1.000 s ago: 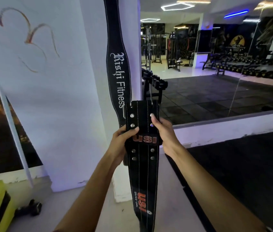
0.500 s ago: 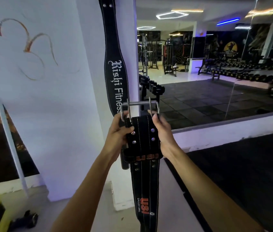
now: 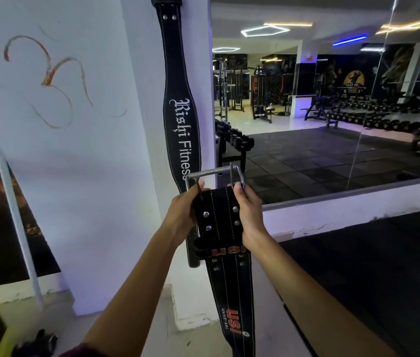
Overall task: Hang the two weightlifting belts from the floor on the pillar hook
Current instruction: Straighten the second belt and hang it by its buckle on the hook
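Already both hands, the left hand (image 3: 181, 215) and the right hand (image 3: 248, 215), grip the buckle end of the second belt (image 3: 219, 222), hanging lengthwise well below the pillar (image 3: 139, 124) top where the hung belt (image 3: 180, 112) is fastened, hook unseen.

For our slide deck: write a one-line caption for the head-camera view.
Both hands, left hand and right hand, lift the USI belt by its buckle beside the hanging Rishi Fitness belt.

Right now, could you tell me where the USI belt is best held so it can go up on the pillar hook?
Grip the USI belt at its folded, riveted top just below the metal buckle, one hand on each side edge, as the left hand and right hand do. That probably leaves the buckle frame open above the fingers to catch the hook, while the long tail hangs straight down.
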The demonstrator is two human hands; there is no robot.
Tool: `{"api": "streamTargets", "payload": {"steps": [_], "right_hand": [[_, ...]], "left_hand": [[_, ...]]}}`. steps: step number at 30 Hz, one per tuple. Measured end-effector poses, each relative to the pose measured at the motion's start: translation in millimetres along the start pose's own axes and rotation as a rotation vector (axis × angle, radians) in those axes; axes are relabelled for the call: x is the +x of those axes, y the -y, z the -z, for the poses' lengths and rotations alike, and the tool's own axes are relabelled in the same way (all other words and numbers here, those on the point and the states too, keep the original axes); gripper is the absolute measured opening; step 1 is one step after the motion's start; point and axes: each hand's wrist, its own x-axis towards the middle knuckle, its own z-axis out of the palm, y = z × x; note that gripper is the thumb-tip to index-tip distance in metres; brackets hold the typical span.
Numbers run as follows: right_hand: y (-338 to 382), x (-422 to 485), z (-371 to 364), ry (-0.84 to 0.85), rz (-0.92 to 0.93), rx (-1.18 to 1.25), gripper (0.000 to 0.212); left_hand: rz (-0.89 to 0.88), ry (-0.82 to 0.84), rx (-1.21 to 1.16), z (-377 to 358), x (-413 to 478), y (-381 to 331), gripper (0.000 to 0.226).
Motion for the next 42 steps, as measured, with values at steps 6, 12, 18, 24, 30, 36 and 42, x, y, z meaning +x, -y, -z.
{"api": "streamTargets", "payload": {"steps": [6,12,18,24,30,36,42], "right_hand": [[5,6,0,-0.028,-0.083,0.012,0.025],[19,13,-11,0.004,-0.313,-0.068,0.048],[8,21,-4,0.263,-0.246,-0.063,0.011],[5,40,-52,0.004,0.154,-0.170,0.033],[23,117,-105,-0.149,0.527,-0.320,0.045],[106,243,-174,-0.177,0.868,-0.441,0.049],[233,394,-256,-0.249,1.005,-0.440,0.058]], "left_hand": [[-0.302,-0.082,0.205,-3,5,19,0.020],[-0.555,-0.436,0.238,-20,17,29,0.056],[-0.530,-0.556,0.294,-8,32,29,0.049],[-0.609,-0.556,0.278,17,52,1,0.050],[-0.740,-0.417,0.368,45,109,-67,0.051],[-1.014,-0.537,0.494,56,218,-195,0.056],[-1.177,-0.734,0.596,47,323,-363,0.055]]}}
